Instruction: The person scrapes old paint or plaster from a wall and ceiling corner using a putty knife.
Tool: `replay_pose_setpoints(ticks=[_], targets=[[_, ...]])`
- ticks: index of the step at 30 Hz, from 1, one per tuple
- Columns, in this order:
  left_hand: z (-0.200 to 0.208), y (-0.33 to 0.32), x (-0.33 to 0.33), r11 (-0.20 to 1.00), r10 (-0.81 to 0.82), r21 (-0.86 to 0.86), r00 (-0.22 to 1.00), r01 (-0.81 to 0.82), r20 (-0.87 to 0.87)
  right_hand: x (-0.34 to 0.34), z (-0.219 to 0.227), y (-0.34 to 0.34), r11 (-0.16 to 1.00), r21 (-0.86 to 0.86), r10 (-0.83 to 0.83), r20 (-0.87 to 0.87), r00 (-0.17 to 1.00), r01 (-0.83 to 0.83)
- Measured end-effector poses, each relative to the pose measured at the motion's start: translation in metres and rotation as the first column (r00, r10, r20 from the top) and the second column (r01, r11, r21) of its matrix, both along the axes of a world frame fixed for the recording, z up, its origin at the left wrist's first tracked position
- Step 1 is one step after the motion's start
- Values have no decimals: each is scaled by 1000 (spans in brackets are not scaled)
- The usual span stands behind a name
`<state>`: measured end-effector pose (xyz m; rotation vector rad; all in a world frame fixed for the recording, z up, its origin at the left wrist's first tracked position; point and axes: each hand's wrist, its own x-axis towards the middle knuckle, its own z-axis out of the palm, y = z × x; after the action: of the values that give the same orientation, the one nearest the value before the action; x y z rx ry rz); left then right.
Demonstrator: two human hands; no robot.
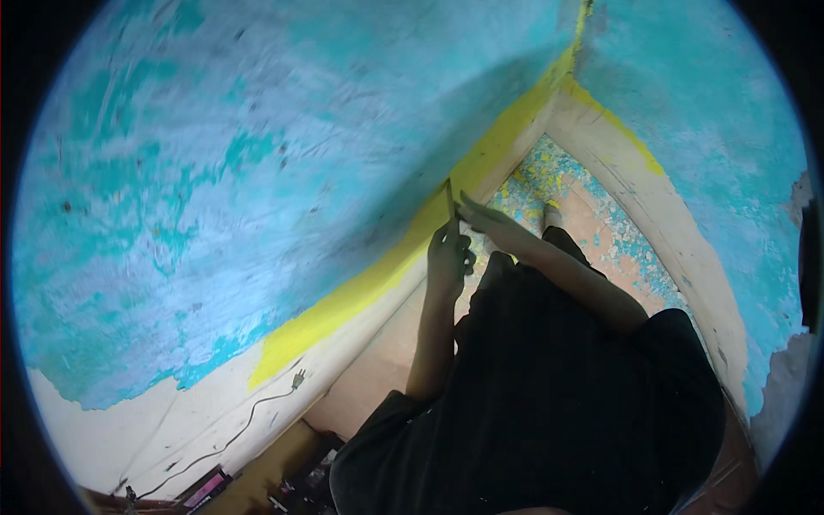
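My left hand [450, 260] is closed around a thin, straight tool that looks like a scraper [451, 202]. Its narrow tip points up against the yellow band [491, 154] low on the blue wall [257, 172]. Beside the tool, my right hand [486, 217] has its fingers stretched out flat toward it. Whether those fingertips touch the tool I cannot tell. Blue and yellow paint flakes [549, 172] lie scattered on the floor in the corner, around my foot [552, 215].
A second blue wall [704, 112] meets the first at the corner, with a pale strip [669, 202] along its base. On the left, a power cord [249, 422] with a plug hangs against the wall. Dark items and a pink-fronted box [206, 489] sit at the lower left.
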<state>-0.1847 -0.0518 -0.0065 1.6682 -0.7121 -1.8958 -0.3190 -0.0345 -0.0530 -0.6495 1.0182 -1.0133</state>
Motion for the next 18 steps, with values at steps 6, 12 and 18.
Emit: replay_pose_setpoints(ticks=[6, 12, 18], targets=[[64, 20, 71, 987, 143, 97, 977, -128, -158, 40, 53, 7, 966, -76, 257, 266, 929, -246], [90, 14, 72, 926, 302, 300, 929, -231, -216, 53, 73, 1, 991, 17, 124, 247, 961, -132], [80, 2, 62, 923, 308, 337, 880, -185, -360, 57, 68, -8, 988, 134, 46, 215, 975, -77]])
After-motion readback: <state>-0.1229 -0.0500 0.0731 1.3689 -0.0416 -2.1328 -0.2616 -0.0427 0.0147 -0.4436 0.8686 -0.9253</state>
